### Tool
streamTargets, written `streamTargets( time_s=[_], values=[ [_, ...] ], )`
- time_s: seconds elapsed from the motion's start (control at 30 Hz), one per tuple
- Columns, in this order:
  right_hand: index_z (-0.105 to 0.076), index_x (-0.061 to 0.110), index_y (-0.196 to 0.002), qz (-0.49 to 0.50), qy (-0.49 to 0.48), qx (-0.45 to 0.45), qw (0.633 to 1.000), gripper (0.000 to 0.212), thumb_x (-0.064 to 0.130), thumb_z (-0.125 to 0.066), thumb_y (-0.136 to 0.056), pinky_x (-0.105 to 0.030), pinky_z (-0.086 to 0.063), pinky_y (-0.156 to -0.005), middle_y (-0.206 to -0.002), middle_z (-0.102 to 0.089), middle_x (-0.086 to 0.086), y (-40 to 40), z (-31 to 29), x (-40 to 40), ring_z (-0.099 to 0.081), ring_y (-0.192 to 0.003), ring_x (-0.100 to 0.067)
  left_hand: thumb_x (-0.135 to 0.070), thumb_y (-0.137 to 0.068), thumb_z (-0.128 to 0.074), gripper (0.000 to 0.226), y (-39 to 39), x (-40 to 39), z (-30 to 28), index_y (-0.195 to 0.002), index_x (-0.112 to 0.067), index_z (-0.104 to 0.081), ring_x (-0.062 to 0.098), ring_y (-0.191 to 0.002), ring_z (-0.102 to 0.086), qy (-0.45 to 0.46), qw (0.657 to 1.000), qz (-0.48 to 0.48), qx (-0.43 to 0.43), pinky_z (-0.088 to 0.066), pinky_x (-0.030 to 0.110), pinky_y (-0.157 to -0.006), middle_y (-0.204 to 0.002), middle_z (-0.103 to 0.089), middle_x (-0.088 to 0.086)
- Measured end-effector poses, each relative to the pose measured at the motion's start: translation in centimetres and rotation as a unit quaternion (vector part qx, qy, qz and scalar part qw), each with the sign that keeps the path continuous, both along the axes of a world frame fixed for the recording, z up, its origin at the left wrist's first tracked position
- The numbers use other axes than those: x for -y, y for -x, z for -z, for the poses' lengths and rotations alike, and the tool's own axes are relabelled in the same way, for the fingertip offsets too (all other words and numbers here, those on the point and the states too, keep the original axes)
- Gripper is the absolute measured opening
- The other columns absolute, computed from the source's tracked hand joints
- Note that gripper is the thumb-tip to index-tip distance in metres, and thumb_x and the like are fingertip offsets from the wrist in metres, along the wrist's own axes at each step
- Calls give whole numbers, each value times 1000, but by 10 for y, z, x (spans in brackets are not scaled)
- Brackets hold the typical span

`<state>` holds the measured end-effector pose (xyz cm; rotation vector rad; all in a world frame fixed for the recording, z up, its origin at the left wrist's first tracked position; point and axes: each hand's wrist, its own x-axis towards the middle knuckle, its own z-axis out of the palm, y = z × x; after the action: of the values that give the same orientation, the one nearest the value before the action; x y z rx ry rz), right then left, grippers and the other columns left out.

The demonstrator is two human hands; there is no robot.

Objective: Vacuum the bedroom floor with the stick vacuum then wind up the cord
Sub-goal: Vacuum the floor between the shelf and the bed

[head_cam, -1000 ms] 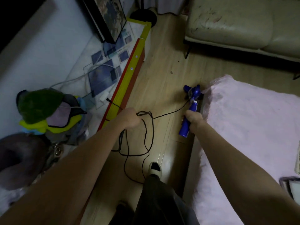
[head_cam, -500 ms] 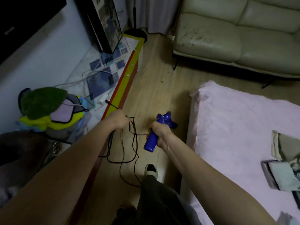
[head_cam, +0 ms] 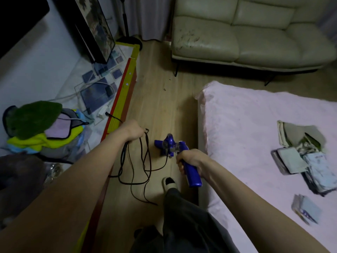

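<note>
The right hand has its fingers curled tight round the blue handle of the stick vacuum, whose body hangs over the strip of wooden floor between the bed and the low red-and-yellow platform edge. The handle's lower end sticks out below the fist; the vacuum's far end is a blurred blue and grey cluster, and its shape is hard to make out. No floor head can be seen.

The left hand is closed on a gathered bunch of the black cord, with several loops hanging from it down to the floor. The fingers are turned away from the camera, so only the back of the fist shows. 1 strand seems to run from the loops to the vacuum body, though the dim light makes that join uncertain. A short plug end lies on the platform just behind the left wrist.

A slippered foot stands below the vacuum. A pale sofa is cut off at the top edge, and a heap of clothes sits at the left.
</note>
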<state>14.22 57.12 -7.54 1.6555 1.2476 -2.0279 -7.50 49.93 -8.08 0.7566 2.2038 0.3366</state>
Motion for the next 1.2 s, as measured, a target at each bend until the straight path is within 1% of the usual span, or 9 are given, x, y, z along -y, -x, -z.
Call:
streamTargets(
  time_s=[0.13,0.33,0.43,0.57,0.73,0.83,0.93,1.0,1.2],
  values=[
    [-51,4,-116,-9,-14,1,1000,32,0,-58,-85,-20,-46,-41,-63,-56,-4,6,3,-14,-53,-45,-12,-26,-96,-48,28,-14,-13,2,-94,-4,-65,17,-52,-44,5,1000,-4,18,-34,24,-49,-60,-47,4],
    [-52,4,-113,-28,-32,3,999,30,2,-59,-84,-24,-48,-47,-68,-57,-5,22,21,-65,-54,-52,-13,-26,-97,-47,31,-4,-41,9,-91,-3,-66,18,-51,-44,23,1000,-10,17,-35,26,-50,-61,-49,6],
    [-51,4,-112,-35,-32,3,999,29,0,-59,-84,-24,-48,-48,-67,-57,-5,38,26,-107,-54,-52,-14,-28,-97,-47,30,7,-62,9,-86,-4,-62,21,-60,-50,26,999,-31,6,-39,27,-56,-65,-51,7],
    [-49,4,-108,-54,-35,-1,998,27,-4,-58,-83,-25,-47,-46,-66,-54,-7,68,36,-168,-52,-52,-15,-27,-97,-48,36,19,-105,10,-105,6,-61,27,-75,-57,33,997,-63,-7,-44,32,-65,-83,-60,17],
    [-47,2,-118,-62,-56,7,996,35,-3,-59,-86,-28,-49,-54,-73,-55,-9,92,60,-222,-53,-58,-17,-31,-97,-49,25,25,-153,8,-86,-9,-57,14,-61,-49,39,996,-84,-10,-34,23,-50,-72,-51,4],
    [-44,1,-123,-65,-66,14,996,40,0,-61,-87,-30,-49,-56,-76,-57,-10,107,73,-251,-54,-60,-18,-28,-98,-48,25,33,-171,8,-91,-6,-59,15,-61,-50,26,994,-106,1,-36,23,-50,-73,-53,6],
    [-43,2,-125,-46,-74,2,996,43,3,-62,-87,-30,-50,-56,-76,-57,-10,123,75,-263,-54,-62,-19,-22,-98,-49,27,41,-175,4,-77,-5,-52,17,-56,-46,20,992,-126,-9,-36,25,-51,-65,-47,6],
    [-43,4,-124,-30,-72,-8,997,42,3,-62,-86,-30,-50,-55,-77,-56,-10,131,71,-265,-54,-62,-19,-21,-98,-49,31,46,-176,3,-71,-6,-46,19,-58,-45,15,991,-136,-3,-39,29,-59,-63,-43,6],
    [-46,5,-106,-45,-34,-7,998,27,-2,-59,-84,-29,-47,-47,-72,-55,-10,138,64,-261,-53,-55,-18,-24,-98,-48,28,61,-192,0,-81,-3,-50,16,-54,-42,34,989,-143,-7,-33,26,-48,-64,-43,6]
  ],
)
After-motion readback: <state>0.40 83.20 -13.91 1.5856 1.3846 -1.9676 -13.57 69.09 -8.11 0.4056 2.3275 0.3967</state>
